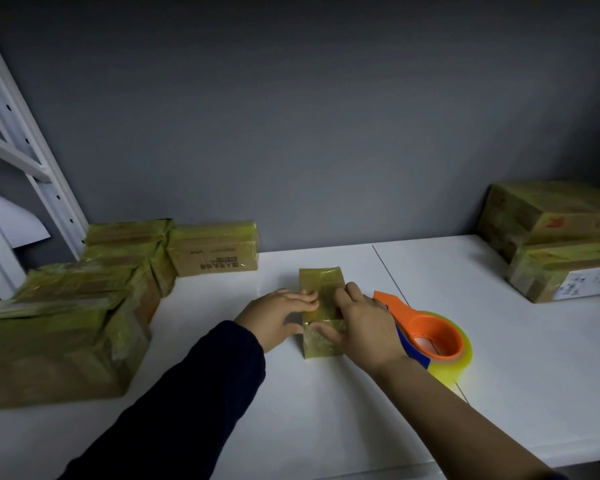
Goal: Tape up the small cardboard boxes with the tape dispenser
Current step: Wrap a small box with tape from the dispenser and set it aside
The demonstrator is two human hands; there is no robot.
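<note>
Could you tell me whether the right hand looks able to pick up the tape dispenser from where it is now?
Probably yes. The tape dispenser lies on the table right beside the right hand, nothing between them. That hand is pressing on the small box, so it must let go first.

box (323, 306): small, cardboard, wrapped in yellowish tape, lying flat mid-table | dispenser (426, 332): orange, with a yellow-clear tape roll, lying just right of box | taped boxes (84, 306): stacked far left, more (561, 237) far right
</note>
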